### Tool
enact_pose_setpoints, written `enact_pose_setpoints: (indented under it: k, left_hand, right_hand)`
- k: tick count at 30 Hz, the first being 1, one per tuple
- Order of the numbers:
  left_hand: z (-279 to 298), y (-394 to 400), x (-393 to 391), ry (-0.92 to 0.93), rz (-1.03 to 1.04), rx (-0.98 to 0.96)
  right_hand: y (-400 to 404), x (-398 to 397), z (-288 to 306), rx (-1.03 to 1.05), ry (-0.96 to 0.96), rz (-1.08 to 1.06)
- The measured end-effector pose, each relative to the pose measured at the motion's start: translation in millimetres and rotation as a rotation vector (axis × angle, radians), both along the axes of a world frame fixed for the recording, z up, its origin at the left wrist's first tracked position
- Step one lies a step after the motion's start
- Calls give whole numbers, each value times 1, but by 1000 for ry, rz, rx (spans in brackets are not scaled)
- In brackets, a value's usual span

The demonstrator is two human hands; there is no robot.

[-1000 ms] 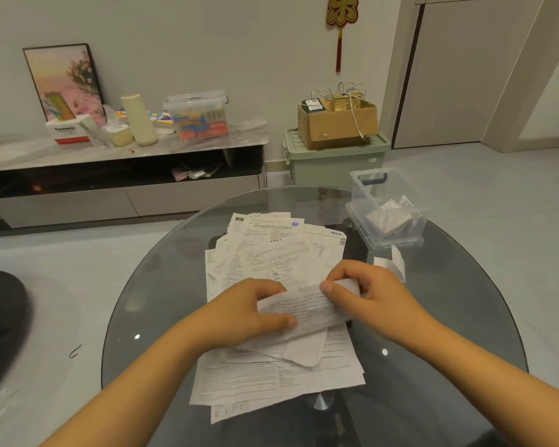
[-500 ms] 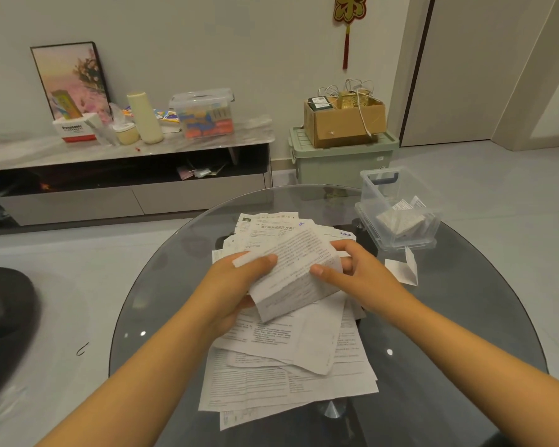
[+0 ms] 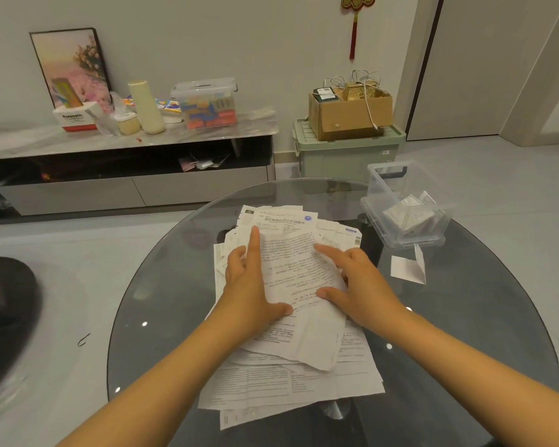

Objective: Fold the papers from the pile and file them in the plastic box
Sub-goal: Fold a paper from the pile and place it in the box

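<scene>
On the round glass table (image 3: 162, 285), the pile of papers (image 3: 291, 375) is your landmark. Both of your hands lie flat on the top sheet (image 3: 294, 272) of that pile: the left hand (image 3: 252, 285) presses its left edge with fingers straight and the forefinger stretched away from you, and the right hand (image 3: 355, 282) presses its right edge with fingers likewise extended. Neither hand grasps anything; both are released and flattening the sheet, which appears already doubled over, its nearer part hanging loose toward you.

Progress, as a judgement: the task looks early. To the far right of the pile stands the clear plastic box (image 3: 381, 188), open, holding a few folded papers (image 3: 407, 214). Just near of the box, right of the pile, a small folded slip (image 3: 407, 269) lies on the glass, not yet filed. Many unfolded sheets are still stacked beneath your hands, so most of the folding and filing is left.

Beyond the pile, off the table, you see a green storage bin (image 3: 346, 156) bearing a cardboard box (image 3: 349, 117). Far left of that runs a low cabinet (image 3: 126, 185) carrying a framed picture (image 3: 68, 62), a tissue pack (image 3: 75, 119), a cream bottle (image 3: 146, 106) and a lidded container (image 3: 207, 103). Nothing stands between the pile and the plastic box except the loose slip, which a sweeping forearm could knock.
</scene>
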State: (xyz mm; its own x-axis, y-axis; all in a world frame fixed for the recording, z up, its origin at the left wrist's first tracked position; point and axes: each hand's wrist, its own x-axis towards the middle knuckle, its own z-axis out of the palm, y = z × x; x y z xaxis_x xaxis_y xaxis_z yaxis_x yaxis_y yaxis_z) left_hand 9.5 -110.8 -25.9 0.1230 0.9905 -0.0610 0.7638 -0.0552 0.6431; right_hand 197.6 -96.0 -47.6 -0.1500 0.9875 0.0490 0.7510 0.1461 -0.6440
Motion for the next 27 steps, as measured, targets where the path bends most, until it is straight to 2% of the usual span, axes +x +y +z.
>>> enact_pose_setpoints:
  k: [5,8,11,13,16,20,27]
  left_hand:
    - [1,1,-3,204,11,74]
    - [3,-1,-3,336,12,129]
    - [2,-1,-6,576,-106,178]
    - [1,-3,-7,636,-240,155]
    - [-3,-6,-8,617,-325,86]
    - [-1,-5,-9,579,-365,113]
    - [6,-8,-10,202,-310,189]
  right_hand:
    - [3,10,3,-26,-268,64]
    - [4,14,4,-44,-311,77]
    - [3,16,6,-10,-376,97]
    - [0,16,7,45,-418,126]
    - [-4,17,6,108,-417,182]
    - [-8,17,4,150,-367,223]
    - [-4,22,8,259,-272,245]
